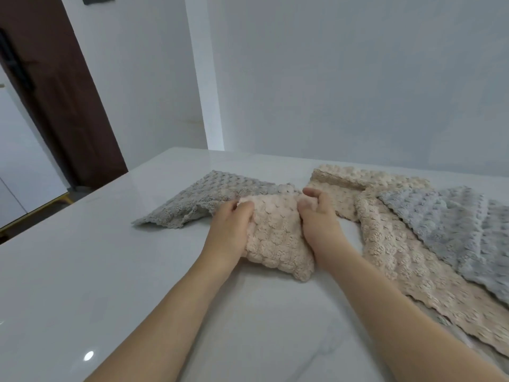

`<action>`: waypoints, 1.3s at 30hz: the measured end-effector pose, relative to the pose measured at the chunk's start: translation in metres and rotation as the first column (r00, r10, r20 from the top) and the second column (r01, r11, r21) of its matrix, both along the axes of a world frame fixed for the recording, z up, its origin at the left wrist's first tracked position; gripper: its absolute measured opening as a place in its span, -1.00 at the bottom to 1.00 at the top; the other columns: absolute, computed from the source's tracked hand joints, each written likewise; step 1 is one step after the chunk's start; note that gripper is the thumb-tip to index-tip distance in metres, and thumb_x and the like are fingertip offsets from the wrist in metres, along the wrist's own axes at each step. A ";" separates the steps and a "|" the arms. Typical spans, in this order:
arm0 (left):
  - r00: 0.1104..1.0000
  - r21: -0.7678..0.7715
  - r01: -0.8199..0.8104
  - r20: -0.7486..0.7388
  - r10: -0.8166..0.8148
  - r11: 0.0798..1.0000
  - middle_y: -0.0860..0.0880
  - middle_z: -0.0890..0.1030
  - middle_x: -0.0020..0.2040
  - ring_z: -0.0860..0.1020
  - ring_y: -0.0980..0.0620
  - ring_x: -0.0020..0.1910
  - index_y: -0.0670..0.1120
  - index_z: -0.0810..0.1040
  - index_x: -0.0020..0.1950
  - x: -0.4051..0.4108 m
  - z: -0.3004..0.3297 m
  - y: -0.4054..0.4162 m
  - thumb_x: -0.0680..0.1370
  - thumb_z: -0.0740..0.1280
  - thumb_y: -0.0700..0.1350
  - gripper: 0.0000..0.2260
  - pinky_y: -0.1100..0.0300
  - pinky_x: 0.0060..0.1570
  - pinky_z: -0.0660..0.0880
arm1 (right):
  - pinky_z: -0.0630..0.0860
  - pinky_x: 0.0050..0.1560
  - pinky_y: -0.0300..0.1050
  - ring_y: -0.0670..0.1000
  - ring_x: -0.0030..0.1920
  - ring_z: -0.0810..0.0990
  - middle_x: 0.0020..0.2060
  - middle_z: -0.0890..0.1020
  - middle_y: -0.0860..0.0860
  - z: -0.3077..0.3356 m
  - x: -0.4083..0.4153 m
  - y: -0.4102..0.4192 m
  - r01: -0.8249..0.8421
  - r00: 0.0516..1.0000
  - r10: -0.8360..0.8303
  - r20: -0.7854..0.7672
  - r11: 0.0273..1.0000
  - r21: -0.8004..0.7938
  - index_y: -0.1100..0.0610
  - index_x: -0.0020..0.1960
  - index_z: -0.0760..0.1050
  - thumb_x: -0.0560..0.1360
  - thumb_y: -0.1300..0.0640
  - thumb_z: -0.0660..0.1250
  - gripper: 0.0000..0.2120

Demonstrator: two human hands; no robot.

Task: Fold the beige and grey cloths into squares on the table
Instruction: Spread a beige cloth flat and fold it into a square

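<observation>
Gripped at its far corners by the left hand and right hand, the folded beige cloth lies on the table, apparently for squaring, between a grey cloth leftward and unfolded cloths rightward

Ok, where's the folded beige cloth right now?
In the head view, the folded beige cloth lies mid-table, gripped between the left hand and right hand, just in front of the grey cloth.

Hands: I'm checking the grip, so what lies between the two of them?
In the head view, a folded beige cloth lies between the left hand and right hand, which grip its far corners.
</observation>
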State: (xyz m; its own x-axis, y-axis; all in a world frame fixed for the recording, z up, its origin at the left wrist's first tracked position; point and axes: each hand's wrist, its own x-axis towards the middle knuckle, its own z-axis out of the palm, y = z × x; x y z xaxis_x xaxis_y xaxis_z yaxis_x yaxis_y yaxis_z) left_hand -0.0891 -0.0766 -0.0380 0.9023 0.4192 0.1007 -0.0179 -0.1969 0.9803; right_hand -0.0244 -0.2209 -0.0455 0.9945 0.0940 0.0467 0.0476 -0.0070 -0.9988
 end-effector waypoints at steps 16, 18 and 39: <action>0.964 -0.118 0.072 -0.246 -0.099 0.990 -0.11 0.71 -0.03 0.69 -0.11 -0.08 -0.11 0.62 0.01 0.258 0.074 0.080 0.59 0.24 0.10 -0.69 -0.05 0.04 0.61 | 0.53 -0.26 -0.10 -0.01 -0.25 0.54 -0.02 0.53 -0.01 0.072 0.244 0.065 0.013 0.998 -0.015 0.063 1.000 0.023 -0.16 0.36 0.21 0.63 0.05 0.13 -0.67; 0.988 0.005 -0.020 -0.152 0.020 1.000 -0.08 0.66 -0.13 0.63 -0.08 -0.17 -0.15 0.53 -0.09 0.289 0.075 0.083 0.58 0.28 -0.03 -0.80 0.05 -0.10 0.57 | 0.58 -0.15 -0.03 0.00 -0.20 0.57 0.02 0.52 -0.03 0.073 0.270 0.076 0.047 0.998 -0.049 0.048 0.998 0.039 -0.17 0.37 0.20 0.62 0.05 0.14 -0.65; 0.899 0.844 0.067 -0.282 0.335 0.532 -0.06 0.53 -0.15 0.47 -0.04 -0.25 -0.17 0.28 0.24 0.346 -0.021 0.099 0.64 0.01 -0.09 -0.76 0.10 -0.36 0.25 | 0.26 0.24 0.04 0.14 0.25 0.42 0.20 0.51 0.07 -0.024 0.323 0.100 0.216 0.972 -0.081 0.219 0.670 -0.710 0.03 0.27 0.45 0.57 0.08 0.14 -0.70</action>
State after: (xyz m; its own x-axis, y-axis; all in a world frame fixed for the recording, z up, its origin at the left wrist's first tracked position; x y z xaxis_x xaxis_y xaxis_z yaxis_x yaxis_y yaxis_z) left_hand 0.2571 0.0224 -0.0590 0.8828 0.4467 0.1453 0.3948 -0.8733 0.2855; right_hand 0.2989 -0.1213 -0.0695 0.9830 0.0174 0.1825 0.1344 -0.7455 -0.6528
